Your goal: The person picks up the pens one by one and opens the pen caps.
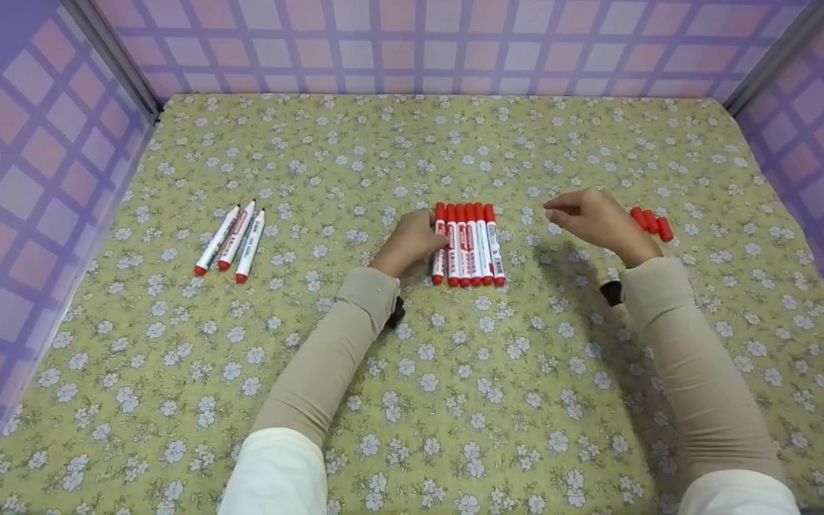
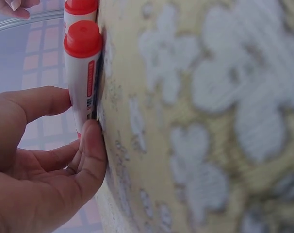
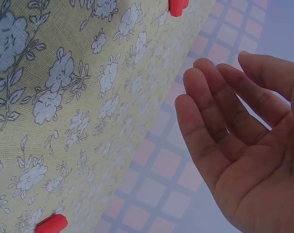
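Observation:
A row of several white markers with red caps (image 1: 463, 236) lies side by side on the flowered cloth. At the row's left end, my left hand (image 1: 412, 239) pinches the outermost marker (image 2: 81, 80) by its white barrel; in the left wrist view the thumb and forefinger sit on either side of it, red cap up in that picture. My right hand (image 1: 598, 218) hovers to the right of the row, holding nothing. Its fingers (image 3: 203, 124) are loosely bent, thumb apart, in the right wrist view. Three loose red caps (image 1: 651, 222) lie just beyond that hand.
Three uncapped markers (image 1: 237, 239) lie at the left, dark tips pointing away from me. The yellow-green flowered cloth (image 1: 412, 400) covers the table. Checked pink and purple panels (image 1: 412, 46) stand along the back and both sides.

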Available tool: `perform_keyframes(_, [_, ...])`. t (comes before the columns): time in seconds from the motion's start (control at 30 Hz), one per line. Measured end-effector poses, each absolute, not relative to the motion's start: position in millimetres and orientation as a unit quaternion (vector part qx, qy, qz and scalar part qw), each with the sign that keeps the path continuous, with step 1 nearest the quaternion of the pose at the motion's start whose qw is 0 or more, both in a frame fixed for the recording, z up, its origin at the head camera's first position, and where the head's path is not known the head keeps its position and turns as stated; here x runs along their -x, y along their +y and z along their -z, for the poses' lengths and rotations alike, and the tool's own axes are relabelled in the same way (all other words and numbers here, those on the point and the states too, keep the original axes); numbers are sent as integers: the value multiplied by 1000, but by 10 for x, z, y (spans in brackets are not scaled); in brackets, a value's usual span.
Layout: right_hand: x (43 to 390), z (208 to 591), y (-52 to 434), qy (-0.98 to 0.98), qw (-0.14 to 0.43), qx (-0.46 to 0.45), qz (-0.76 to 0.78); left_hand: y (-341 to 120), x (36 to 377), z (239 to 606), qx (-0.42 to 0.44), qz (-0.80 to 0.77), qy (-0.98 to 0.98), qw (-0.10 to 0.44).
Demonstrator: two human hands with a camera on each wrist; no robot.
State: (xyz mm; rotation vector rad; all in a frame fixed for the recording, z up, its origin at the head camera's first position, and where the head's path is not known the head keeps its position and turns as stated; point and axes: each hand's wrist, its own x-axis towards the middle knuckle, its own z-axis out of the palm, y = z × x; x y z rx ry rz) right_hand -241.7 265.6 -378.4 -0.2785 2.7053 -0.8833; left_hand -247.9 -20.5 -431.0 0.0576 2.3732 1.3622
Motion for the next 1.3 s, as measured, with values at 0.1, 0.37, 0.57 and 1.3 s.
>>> perform_keyframes(0.1, [2416,3784,2646,937,143,96,305,-201,2491,4308,-22,-462,865,194])
perform_keyframes(0.37, [2418,3809,2644,939,136,109,298,-199,2519,4314,-22,-426,886,180])
perform_keyframes(0.57, [2417,3828,2644,938,134,119,297,-206,2519,4309,-15,-438,880,183])
perform_keyframes(1.3, [2373,3763,2627,940,142,113,288,-385,2616,4341,2,-567,782,259])
